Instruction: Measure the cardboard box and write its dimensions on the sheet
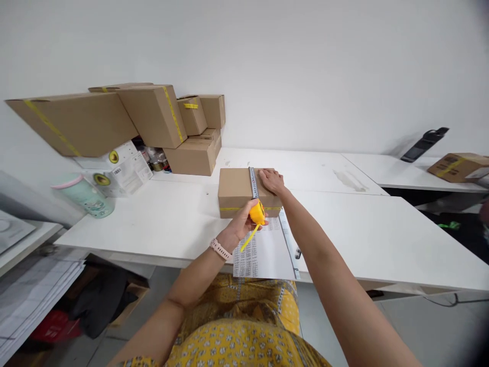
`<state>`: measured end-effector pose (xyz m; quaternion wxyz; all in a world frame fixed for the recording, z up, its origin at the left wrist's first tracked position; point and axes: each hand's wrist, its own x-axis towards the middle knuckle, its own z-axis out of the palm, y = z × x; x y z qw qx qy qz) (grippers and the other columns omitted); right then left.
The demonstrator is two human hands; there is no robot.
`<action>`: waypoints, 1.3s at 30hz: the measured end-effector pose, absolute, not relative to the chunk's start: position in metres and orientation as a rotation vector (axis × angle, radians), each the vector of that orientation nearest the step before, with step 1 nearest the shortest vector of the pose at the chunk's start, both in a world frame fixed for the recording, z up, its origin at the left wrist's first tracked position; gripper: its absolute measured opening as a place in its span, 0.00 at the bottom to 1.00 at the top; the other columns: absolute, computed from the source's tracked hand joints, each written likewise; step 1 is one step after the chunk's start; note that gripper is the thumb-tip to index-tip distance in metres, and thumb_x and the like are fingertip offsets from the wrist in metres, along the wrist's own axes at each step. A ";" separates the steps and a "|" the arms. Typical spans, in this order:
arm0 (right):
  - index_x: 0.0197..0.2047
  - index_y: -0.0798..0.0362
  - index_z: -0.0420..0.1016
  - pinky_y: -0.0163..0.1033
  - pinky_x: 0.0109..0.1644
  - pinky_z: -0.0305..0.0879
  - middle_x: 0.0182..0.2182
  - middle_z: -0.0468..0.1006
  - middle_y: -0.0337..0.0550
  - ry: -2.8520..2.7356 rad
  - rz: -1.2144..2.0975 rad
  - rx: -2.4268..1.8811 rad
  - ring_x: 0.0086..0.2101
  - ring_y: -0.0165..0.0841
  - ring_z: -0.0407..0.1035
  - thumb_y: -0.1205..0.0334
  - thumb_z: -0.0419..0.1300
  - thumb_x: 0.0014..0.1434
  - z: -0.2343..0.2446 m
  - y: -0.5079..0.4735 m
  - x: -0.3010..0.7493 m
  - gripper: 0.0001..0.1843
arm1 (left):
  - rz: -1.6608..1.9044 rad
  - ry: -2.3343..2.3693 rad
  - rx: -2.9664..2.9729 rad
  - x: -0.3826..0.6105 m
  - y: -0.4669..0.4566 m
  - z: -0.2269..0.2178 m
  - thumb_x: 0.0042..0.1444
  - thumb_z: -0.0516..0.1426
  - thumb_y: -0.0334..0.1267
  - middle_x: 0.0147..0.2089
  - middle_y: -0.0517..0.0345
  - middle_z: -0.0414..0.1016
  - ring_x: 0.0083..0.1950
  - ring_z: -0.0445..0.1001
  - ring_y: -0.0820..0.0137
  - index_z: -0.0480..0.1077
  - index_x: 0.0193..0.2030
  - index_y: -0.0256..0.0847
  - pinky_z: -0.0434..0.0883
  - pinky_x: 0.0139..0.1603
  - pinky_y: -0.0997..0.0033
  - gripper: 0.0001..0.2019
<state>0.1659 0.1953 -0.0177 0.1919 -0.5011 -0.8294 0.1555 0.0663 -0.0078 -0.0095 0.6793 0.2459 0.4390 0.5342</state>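
A closed cardboard box (234,183) with a yellow band along its front sits on the white table in front of me. My left hand (244,219) is wrapped round a yellow tape measure (257,211) at the box's front edge; a yellow strap hangs from it. Its pulled-out blade (252,181) lies across the box top from front to back. My right hand (272,181) rests flat on the box top, just right of the blade, its fingers toward the far edge. Partly under the box and my left hand is a printed sheet (271,255) on a clipboard.
Several cardboard boxes (153,114) are stacked at the back left, above white cartons (130,176) with avocado pictures. A mint tumbler (87,196) stands near the left end of the table (183,204). A black bottle (424,145) and another box (456,168) are at the far right.
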 end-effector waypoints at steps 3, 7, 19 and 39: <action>0.66 0.41 0.69 0.63 0.69 0.50 0.69 0.65 0.44 -2.380 0.420 -1.379 0.66 0.47 0.54 0.45 0.35 0.71 -0.019 0.196 0.165 0.31 | 1.193 0.995 0.559 0.067 -0.011 -0.010 0.61 0.59 0.50 0.32 0.53 0.77 0.28 0.80 0.65 0.69 0.42 0.38 0.67 0.20 0.75 0.15; 0.71 0.35 0.60 0.71 0.67 0.50 0.70 0.62 0.44 -2.418 0.423 -1.352 0.68 0.50 0.50 0.38 0.38 0.69 -0.019 0.194 0.164 0.33 | 1.207 0.980 0.576 0.070 -0.013 -0.015 0.59 0.61 0.51 0.33 0.53 0.78 0.29 0.81 0.65 0.69 0.43 0.39 0.68 0.21 0.75 0.17; 0.73 0.32 0.57 0.78 0.63 0.53 0.71 0.58 0.46 -2.520 0.351 -1.414 0.68 0.55 0.48 0.40 0.43 0.68 -0.013 0.192 0.160 0.32 | 1.255 0.914 0.554 0.084 -0.015 -0.019 0.53 0.65 0.55 0.35 0.52 0.78 0.31 0.81 0.64 0.70 0.43 0.39 0.72 0.23 0.72 0.22; 0.73 0.35 0.58 0.76 0.62 0.55 0.66 0.67 0.50 -2.465 0.311 -1.378 0.62 0.56 0.54 0.45 0.37 0.71 -0.016 0.213 0.142 0.31 | 1.293 0.900 0.564 0.089 -0.008 -0.028 0.42 0.70 0.58 0.38 0.52 0.77 0.32 0.81 0.64 0.71 0.42 0.41 0.72 0.24 0.72 0.28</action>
